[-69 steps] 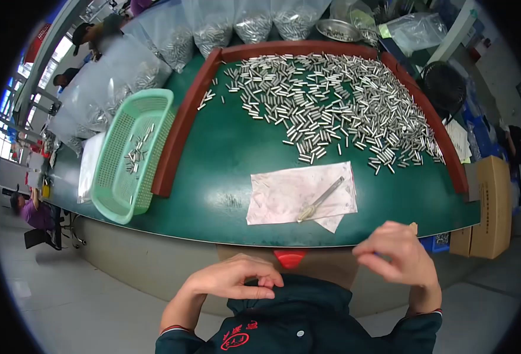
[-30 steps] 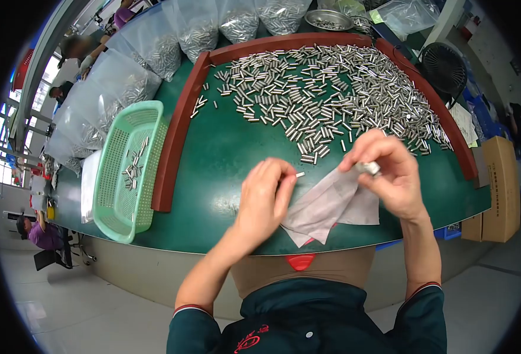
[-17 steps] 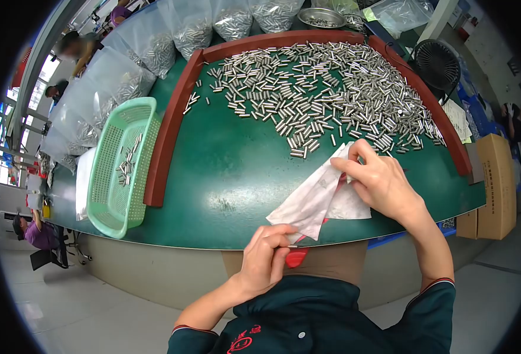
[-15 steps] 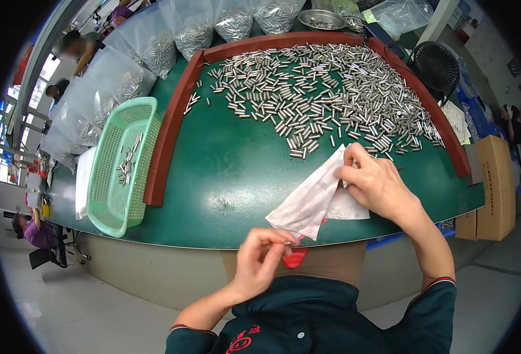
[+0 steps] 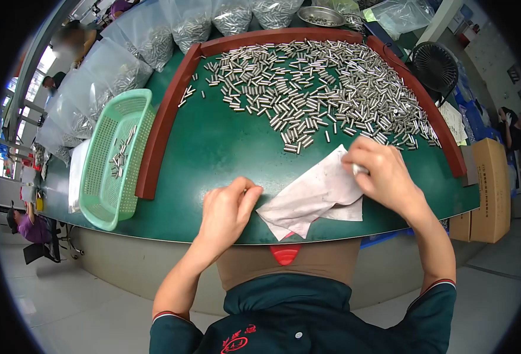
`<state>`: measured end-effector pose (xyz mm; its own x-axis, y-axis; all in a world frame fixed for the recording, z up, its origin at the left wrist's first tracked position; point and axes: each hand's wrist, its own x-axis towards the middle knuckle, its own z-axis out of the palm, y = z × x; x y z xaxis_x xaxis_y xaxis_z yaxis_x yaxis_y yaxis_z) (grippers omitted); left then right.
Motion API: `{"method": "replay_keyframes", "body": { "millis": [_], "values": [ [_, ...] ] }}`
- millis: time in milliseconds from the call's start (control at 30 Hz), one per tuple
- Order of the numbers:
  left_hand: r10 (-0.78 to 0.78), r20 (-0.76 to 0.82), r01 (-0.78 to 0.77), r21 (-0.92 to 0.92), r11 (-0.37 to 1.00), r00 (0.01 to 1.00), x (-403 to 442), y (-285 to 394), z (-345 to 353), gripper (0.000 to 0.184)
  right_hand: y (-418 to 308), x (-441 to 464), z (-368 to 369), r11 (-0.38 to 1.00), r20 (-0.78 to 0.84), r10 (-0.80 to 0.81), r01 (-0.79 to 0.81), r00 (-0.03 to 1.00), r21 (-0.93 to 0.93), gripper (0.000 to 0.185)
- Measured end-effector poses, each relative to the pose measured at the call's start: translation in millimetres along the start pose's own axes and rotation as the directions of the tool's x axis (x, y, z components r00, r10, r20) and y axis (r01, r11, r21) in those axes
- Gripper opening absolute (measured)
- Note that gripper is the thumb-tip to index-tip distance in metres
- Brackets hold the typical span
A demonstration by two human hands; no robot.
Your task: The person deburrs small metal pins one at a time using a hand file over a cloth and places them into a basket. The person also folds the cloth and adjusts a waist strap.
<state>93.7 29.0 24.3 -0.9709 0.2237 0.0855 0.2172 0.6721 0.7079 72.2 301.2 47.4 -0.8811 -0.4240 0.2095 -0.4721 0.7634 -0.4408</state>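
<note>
Compared with 2.3 seconds ago, the cloth [image 5: 313,200] no longer lies flat with a slim tool across it: it is folded and slanted at the lower centre of the table [image 5: 207,147]. Both hands, then at the table's front edge, are now above the table. The left hand [image 5: 225,212] is left of the cloth, higher than half a second ago, when it was at the cloth's lower corner; its fingers are pinched narrow, and whether they hold anything cannot be told. The right hand [image 5: 381,174] is at the cloth's upper right, its fingers curled around a small whitish piece [image 5: 359,169].

Loose metal pins [image 5: 307,88] cover the upper centre and right of the green tabletop, inside a red-brown raised border [image 5: 160,135]. A light green basket [image 5: 99,203] at left has a few more pins in it. Clear plastic bags [image 5: 128,74] of pins line the upper left; a metal bowl [image 5: 321,16] is at the top, and a black fan [image 5: 434,66] and a cardboard box [image 5: 492,189] are at right. A person in purple [image 5: 33,228] is at the far left, above a grey floor [image 5: 113,283].

Red embroidery [image 5: 235,341] with an oval marks the wearer's dark green shirt [image 5: 331,330]; its letters cannot be read surely. Print on the cardboard box is too small to read.
</note>
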Motion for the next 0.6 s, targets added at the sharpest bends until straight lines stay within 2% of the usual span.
{"method": "replay_keyframes", "body": {
  "millis": [33,67,100,133,167,267,333,400,467,567,600],
  "values": [
    [0.019,0.07,-0.026,0.103,0.994,0.997,4,-3,2,0.025,7,7,5,0.999,0.011,-0.027,0.027,1.0,-0.043,0.014],
    [0.02,0.069,-0.027,0.105,0.994,0.997,5,1,0,0.025,12,12,10,0.995,0.022,-0.054,0.056,0.998,-0.086,0.016],
    [-0.026,0.178,-0.006,0.178,0.984,0.984,7,7,-4,0.028,9,15,11,0.994,0.103,0.007,0.005,0.995,-0.113,0.017],
    [-0.081,0.281,0.008,0.252,0.968,0.956,7,11,-6,0.031,9,16,12,0.994,0.102,0.004,0.008,0.995,-0.111,0.017],
    [-0.074,0.297,-0.009,0.268,0.963,0.952,7,10,-4,0.032,10,16,13,0.992,0.136,0.002,0.015,0.991,-0.123,0.015],
    [0.002,0.367,-0.065,0.159,0.985,0.93,6,2,0,0.028,5,14,8,0.995,0.175,0.0,0.018,0.985,-0.099,0.016],
    [-0.004,0.383,-0.054,0.14,0.989,0.924,8,3,-4,0.028,-2,12,5,0.994,0.247,0.078,-0.056,0.966,-0.098,0.015],
    [-0.002,0.422,-0.038,0.086,0.996,0.907,8,0,-11,0.026,-6,9,6,0.994,0.205,0.088,-0.074,0.975,-0.074,0.016],
    [-0.065,0.451,0.034,0.077,0.996,0.89,5,-4,-28,0.025,-8,6,12,0.976,0.193,0.095,-0.13,0.977,0.176,0.021],
    [-0.168,0.437,0.161,0.053,0.986,0.884,-20,-23,-70,0.022,-42,17,32,0.98,0.255,0.017,-0.066,0.967,0.185,0.02],
    [-0.251,0.389,0.222,0.118,0.968,0.887,-36,-31,-90,0.02,-63,23,44,0.977,0.25,-0.047,-0.007,0.967,0.214,0.019]
  ]
}}
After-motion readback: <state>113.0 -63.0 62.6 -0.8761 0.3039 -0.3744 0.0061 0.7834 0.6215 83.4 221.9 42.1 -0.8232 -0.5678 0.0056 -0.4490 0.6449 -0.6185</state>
